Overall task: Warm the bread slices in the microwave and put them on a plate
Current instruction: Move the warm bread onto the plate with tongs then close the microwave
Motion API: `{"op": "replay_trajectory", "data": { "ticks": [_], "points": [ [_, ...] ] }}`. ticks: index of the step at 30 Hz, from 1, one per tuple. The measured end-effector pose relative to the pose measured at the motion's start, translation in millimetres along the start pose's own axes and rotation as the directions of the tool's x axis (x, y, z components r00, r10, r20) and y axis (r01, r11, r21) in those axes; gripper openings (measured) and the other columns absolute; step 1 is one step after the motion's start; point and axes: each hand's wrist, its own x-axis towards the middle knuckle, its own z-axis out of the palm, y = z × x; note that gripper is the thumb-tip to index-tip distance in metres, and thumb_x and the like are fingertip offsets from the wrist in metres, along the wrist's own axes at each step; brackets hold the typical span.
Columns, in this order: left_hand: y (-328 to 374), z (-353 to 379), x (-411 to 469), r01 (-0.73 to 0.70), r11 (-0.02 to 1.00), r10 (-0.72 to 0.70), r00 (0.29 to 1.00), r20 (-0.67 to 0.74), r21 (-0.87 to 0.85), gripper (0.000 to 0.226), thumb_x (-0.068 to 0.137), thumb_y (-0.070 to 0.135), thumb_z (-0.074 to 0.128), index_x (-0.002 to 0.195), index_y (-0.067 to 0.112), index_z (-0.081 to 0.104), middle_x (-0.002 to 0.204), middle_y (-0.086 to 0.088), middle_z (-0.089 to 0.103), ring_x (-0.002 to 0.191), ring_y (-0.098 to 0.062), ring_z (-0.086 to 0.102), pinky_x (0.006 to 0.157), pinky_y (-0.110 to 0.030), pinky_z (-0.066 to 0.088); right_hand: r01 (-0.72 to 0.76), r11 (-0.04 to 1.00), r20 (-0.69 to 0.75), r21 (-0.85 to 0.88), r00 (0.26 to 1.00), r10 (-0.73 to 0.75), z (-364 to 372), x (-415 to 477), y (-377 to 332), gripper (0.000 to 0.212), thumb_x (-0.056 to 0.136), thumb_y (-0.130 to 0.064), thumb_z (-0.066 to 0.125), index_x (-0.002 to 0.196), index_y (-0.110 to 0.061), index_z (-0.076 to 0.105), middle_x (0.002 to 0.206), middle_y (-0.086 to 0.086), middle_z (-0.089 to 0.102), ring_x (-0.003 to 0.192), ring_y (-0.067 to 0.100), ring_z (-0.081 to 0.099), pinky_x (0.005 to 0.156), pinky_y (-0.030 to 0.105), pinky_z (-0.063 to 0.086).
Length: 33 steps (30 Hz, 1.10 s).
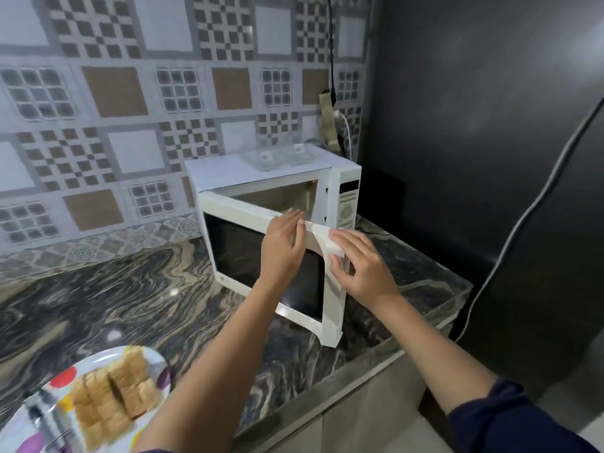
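Observation:
A white microwave (346,201) stands on the marble counter by the tiled wall. Its dark-windowed door (242,253) is swung partly open, and part of the cavity shows behind it. My left hand (282,246) lies on the door's top edge with straight fingers. My right hand (362,266) presses flat on the door's upper right corner and handle side. Several bread slices (111,397) lie on a colourful dotted plate (62,380) at the lower left of the counter.
A glass tray (277,155) sits on top of the microwave. A plug and cables (331,103) hang on the wall behind it. A dark fridge (490,142) stands on the right with a grey cable (510,243) running down it. The counter edge (359,364) runs diagonally below.

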Motion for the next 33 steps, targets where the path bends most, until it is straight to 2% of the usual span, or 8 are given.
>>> {"op": "replay_trajectory", "data": {
  "ticks": [3, 6, 9, 13, 18, 22, 29, 33],
  "points": [
    [5, 33, 21, 0.008, 0.996, -0.007, 1.0, -0.016, 0.084, 0.035, 0.097, 0.021, 0.042, 0.123, 0.007, 0.061, 0.129, -0.008, 0.06, 0.129, -0.018, 0.046, 0.114, -0.026, 0.021, -0.072, 0.997, 0.104, -0.041, 0.992, 0.076, 2, 15, 42, 0.037, 0.085, -0.007, 0.06, 0.12, 0.004, 0.058, 0.123, 0.015, 0.06, 0.12, 0.028, 0.053, 0.106, 0.039, 0.041],
    [3, 55, 38, 0.014, 0.987, -0.01, 1.0, -0.024, 0.163, 0.036, 0.098, 0.021, 0.041, 0.127, 0.006, 0.057, 0.133, -0.009, 0.057, 0.132, -0.019, 0.044, 0.114, -0.024, 0.018, -0.137, 0.99, 0.144, -0.04, 0.979, 0.141, 14, 30, 70, 0.041, 0.089, -0.009, 0.054, 0.128, 0.002, 0.052, 0.134, 0.014, 0.053, 0.131, 0.026, 0.043, 0.113, 0.032, 0.029],
    [-3, 70, 55, -0.026, 0.962, 0.035, 0.999, -0.027, 0.273, 0.036, 0.099, 0.021, 0.04, 0.128, 0.006, 0.056, 0.132, -0.011, 0.057, 0.131, -0.021, 0.046, 0.112, -0.029, 0.024, -0.14, 0.99, 0.159, -0.013, 0.977, 0.141, 27, 44, 95, 0.043, 0.089, -0.006, 0.052, 0.13, 0.004, 0.049, 0.135, 0.016, 0.05, 0.132, 0.027, 0.04, 0.114, 0.034, 0.028],
    [-15, 94, 78, -0.024, 0.931, 0.05, 0.997, -0.061, 0.363, 0.035, 0.099, 0.022, 0.041, 0.125, 0.006, 0.059, 0.129, -0.011, 0.06, 0.128, -0.023, 0.05, 0.11, -0.034, 0.031, -0.127, 0.992, 0.159, 0.012, 0.98, 0.123, 46, 66, 135, 0.043, 0.09, -0.007, 0.051, 0.132, 0.001, 0.047, 0.137, 0.014, 0.048, 0.133, 0.024, 0.038, 0.112, 0.024, 0.021],
    [-34, 122, 108, -0.017, 0.888, 0.091, 0.986, -0.139, 0.459, 0.029, 0.096, 0.017, 0.048, 0.114, 0.003, 0.065, 0.117, -0.013, 0.067, 0.115, -0.027, 0.06, 0.102, -0.04, 0.043, -0.091, 0.995, 0.119, 0.045, 0.989, 0.086, 81, 95, 176, 0.042, 0.085, -0.001, 0.052, 0.126, 0.005, 0.05, 0.13, 0.017, 0.053, 0.128, 0.029, 0.044, 0.11, 0.026, 0.024],
    [-51, 138, 131, 0.026, 0.84, 0.085, 0.98, -0.179, 0.542, 0.027, 0.093, 0.015, 0.054, 0.115, 0.004, 0.066, 0.115, -0.013, 0.068, 0.112, -0.027, 0.062, 0.1, -0.041, 0.045, -0.054, 0.995, 0.143, 0.082, 0.989, 0.042, 105, 120, 206, 0.042, 0.083, 0.002, 0.053, 0.125, 0.005, 0.051, 0.128, 0.019, 0.054, 0.127, 0.031, 0.046, 0.108, 0.031, 0.032],
    [-63, 153, 152, 0.135, 0.771, -0.031, 0.984, -0.175, 0.622, 0.035, 0.098, 0.021, 0.044, 0.129, 0.011, 0.056, 0.133, -0.007, 0.058, 0.128, -0.021, 0.049, 0.111, -0.037, 0.032, 0.075, 0.988, 0.2, 0.137, 0.975, -0.102, 130, 145, 236, 0.042, 0.077, 0.008, 0.058, 0.119, 0.012, 0.054, 0.12, 0.026, 0.058, 0.118, 0.038, 0.053, 0.102, 0.046, 0.043],
    [-66, 158, 154, 0.182, 0.718, -0.081, 0.98, -0.179, 0.671, 0.04, 0.1, 0.024, 0.035, 0.138, 0.016, 0.045, 0.143, -0.003, 0.047, 0.139, -0.017, 0.034, 0.118, -0.031, 0.015, 0.178, 0.968, 0.229, 0.178, 0.949, -0.217, 132, 155, 253, 0.042, 0.077, 0.007, 0.058, 0.119, 0.013, 0.054, 0.12, 0.025, 0.059, 0.116, 0.038, 0.055, 0.099, 0.047, 0.045]
  ]
}}
